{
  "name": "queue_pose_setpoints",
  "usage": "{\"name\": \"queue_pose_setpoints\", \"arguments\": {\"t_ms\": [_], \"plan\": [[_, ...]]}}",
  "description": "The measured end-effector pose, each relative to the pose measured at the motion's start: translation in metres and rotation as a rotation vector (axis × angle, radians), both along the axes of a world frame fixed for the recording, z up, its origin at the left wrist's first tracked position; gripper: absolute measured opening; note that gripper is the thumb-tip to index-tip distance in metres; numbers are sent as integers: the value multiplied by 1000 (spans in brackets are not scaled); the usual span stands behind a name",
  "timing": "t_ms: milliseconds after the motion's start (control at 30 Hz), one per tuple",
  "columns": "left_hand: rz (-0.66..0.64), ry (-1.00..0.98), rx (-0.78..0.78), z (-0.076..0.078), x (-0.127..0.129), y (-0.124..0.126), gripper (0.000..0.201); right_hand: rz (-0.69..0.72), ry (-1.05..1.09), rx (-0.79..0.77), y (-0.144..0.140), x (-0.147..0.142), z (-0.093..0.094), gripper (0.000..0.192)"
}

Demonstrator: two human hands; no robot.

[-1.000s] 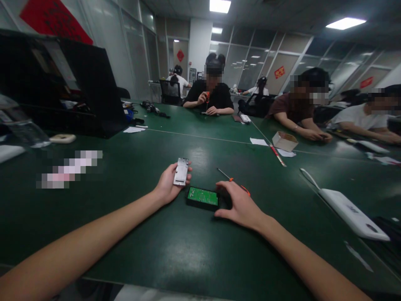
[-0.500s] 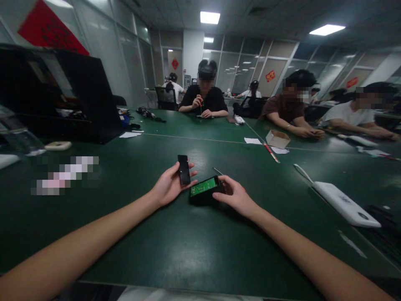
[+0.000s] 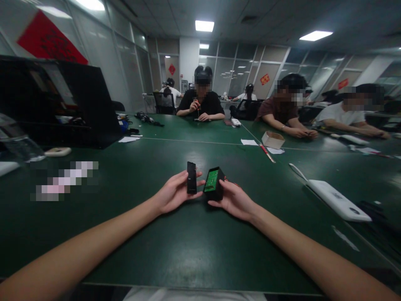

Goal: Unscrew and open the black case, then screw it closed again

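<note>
Far left: a black open case (image 3: 62,104) stands on the green bench (image 3: 188,251), with a pale oval object (image 3: 58,151) just in front of it.
Left hand: the left hand (image 3: 173,194) is palm up just above the bench, fingers closed around a slim black cover (image 3: 191,177) held upright.
Black cover: it stands on end in the left hand's grip, dark side toward the camera, just beside the box.
Right hand: the right hand (image 3: 233,200) is clamped on a small black box (image 3: 214,184), fingers beneath and thumb at its side.
Black box: tilted up off the bench, it shows a green circuit board (image 3: 212,180) inside its open face.
Behind the hands: a sliver of orange shows by the right hand, too hidden to identify.
Right: a cardboard box (image 3: 273,139), a red pen (image 3: 267,153) and a long white device (image 3: 336,200) lie on the bench, well apart from the hands.
Far side: other people sit at the bench, their hands busy with small items.
</note>
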State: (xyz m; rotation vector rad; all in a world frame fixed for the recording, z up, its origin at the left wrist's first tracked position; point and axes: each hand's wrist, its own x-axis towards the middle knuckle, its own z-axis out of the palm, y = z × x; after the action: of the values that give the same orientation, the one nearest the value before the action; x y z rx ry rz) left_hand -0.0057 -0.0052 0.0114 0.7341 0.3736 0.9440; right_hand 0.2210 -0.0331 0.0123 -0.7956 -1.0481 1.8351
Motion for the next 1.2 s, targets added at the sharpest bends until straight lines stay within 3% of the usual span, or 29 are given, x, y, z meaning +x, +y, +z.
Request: {"name": "queue_pose_setpoints", "arguments": {"t_ms": [200, 567, 867, 1200], "plan": [[79, -12, 29, 2, -3, 2, 24, -85, -49, 170, -5, -10, -2, 46], [111, 152, 147, 0, 5, -7, 37, -206, -144, 266, -6, -19, -7, 57], [196, 207, 211, -5, 12, -9, 47, -239, -247, 358, -6, -22, -3, 56], [312, 263, 304, -6, 19, -16, 54, -304, -254, 477, -4, -26, -12, 61]]}}
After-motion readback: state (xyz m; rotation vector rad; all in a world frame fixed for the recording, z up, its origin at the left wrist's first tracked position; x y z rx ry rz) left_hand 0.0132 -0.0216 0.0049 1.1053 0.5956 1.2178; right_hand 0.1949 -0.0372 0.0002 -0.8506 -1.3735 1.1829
